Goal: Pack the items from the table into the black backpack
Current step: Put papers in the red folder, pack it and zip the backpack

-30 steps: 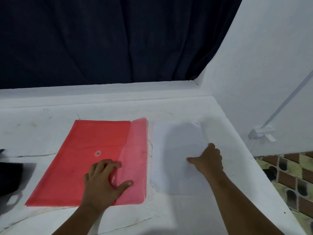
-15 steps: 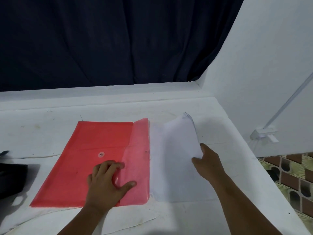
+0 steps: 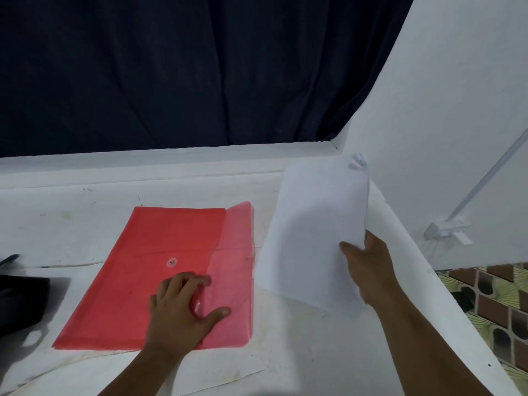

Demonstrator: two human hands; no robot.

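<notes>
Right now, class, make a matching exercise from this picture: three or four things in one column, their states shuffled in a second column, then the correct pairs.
Column one:
1. red folder
2. white paper
3. left hand
4. black backpack

Column two:
A. raised off the table, pinched by the right hand
B. resting on the folder by its flap
C. lying flat with its flap open
D. partly in view at the left edge

Pairs: 1-C, 2-A, 3-B, 4-D

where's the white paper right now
The white paper is gripped in the right hand, lifted off the table, just right of the red folder.
</notes>
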